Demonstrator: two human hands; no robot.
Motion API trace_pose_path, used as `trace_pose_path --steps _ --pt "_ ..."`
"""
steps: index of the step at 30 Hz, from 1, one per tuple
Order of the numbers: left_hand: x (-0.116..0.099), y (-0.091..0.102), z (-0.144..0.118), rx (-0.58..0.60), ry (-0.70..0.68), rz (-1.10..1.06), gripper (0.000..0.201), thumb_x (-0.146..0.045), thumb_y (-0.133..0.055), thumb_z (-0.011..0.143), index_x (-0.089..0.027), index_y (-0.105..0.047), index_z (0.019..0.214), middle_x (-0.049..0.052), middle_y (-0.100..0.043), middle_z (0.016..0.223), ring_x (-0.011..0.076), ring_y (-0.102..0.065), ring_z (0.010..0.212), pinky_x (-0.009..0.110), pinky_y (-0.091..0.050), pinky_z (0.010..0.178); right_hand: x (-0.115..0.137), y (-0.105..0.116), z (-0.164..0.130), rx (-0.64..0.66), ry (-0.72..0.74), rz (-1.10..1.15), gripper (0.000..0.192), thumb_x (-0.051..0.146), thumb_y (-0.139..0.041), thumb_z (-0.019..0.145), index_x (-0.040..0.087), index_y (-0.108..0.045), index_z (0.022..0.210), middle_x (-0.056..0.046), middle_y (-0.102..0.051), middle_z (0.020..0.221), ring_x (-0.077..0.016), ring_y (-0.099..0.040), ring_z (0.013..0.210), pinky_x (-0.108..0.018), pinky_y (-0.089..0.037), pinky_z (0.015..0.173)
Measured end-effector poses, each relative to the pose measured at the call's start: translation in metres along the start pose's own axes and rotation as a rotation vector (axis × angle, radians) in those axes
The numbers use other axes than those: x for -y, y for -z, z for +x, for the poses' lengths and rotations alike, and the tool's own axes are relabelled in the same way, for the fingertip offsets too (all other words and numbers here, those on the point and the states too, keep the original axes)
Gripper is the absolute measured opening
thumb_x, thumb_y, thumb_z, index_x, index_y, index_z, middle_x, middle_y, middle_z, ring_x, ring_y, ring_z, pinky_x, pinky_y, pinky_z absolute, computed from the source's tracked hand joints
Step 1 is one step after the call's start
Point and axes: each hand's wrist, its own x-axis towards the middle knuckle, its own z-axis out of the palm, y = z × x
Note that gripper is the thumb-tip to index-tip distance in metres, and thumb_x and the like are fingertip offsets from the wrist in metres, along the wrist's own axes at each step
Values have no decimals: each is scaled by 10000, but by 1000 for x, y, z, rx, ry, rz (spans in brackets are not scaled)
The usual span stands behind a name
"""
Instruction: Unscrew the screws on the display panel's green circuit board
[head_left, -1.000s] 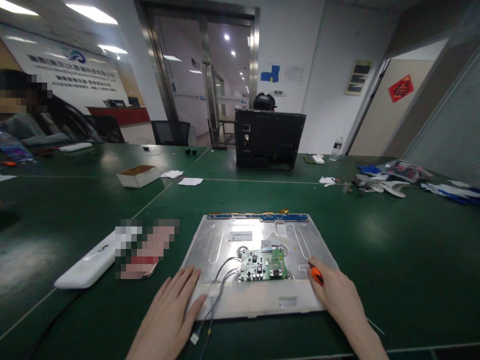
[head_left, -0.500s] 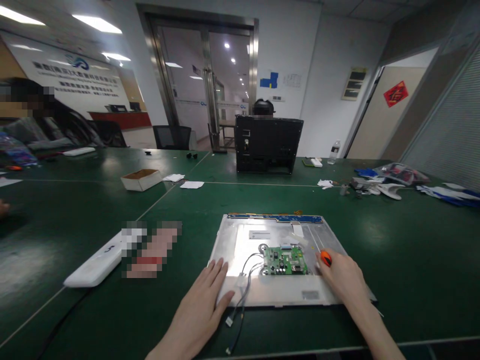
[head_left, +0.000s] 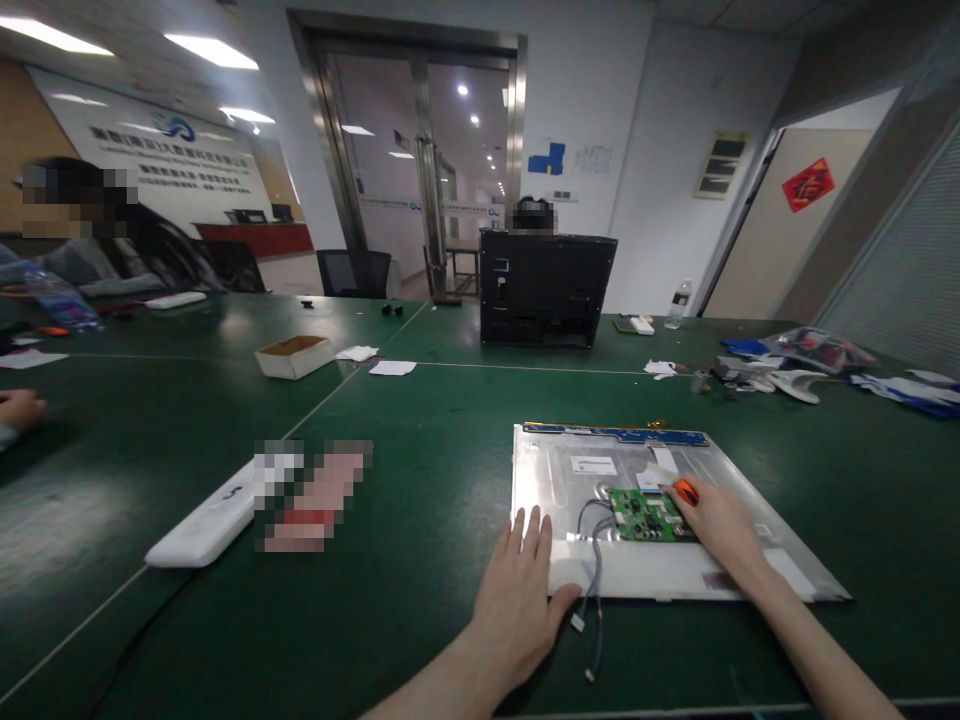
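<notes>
A silver display panel [head_left: 564, 572] lies back side up on the green table, with a blue strip board [head_left: 622, 434] along its far edge. My left hand [head_left: 517, 585] rests on its near left part, fingers stretched out and spread. My right hand [head_left: 716, 515] is closed around an orange-handled screwdriver [head_left: 686, 491], whose shaft I cannot make out. That hand hovers at the right end of a green circuit board [head_left: 637, 515] on the panel and hides part of it. Dark cables [head_left: 598, 560] run from the board over the panel's near edge, ending in small white connectors.
Left of the panel lies a white power strip [head_left: 206, 525] with a black cord. Farther back are an open cardboard box [head_left: 295, 357] and a black monitor housing [head_left: 547, 290], with a person behind it. Another person's hand [head_left: 21, 408] is at far left. Plastic bags [head_left: 817, 348] lie at right.
The panel has slid to the right across the table, with my left hand on it. My right hand has also shifted right and now covers the right end of the circuit board.
</notes>
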Motion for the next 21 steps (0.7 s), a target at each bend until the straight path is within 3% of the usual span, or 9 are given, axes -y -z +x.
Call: trace_pose_path --steps 12,21 --pt "-41 -25 36 -4 -68 -1 761 -611 -354 941 -24 -396 1424 217 -368 1474 375 -302 1384 513 -310 1106 -62 8 12 32 81 -36 263 299 -400 896 189 -638 877 -124 -700 888 -268 -644 807 -325 -412 652" --pt "-47 -28 41 -23 -92 6 765 -623 -286 953 -33 -392 1428 209 -377 1475 359 -311 1384 490 -295 1116 -72 11 12 53 64 -59 258 293 -428 846 193 -659 906 -131 -706 874 -283 -646 787 -358 -447 664"
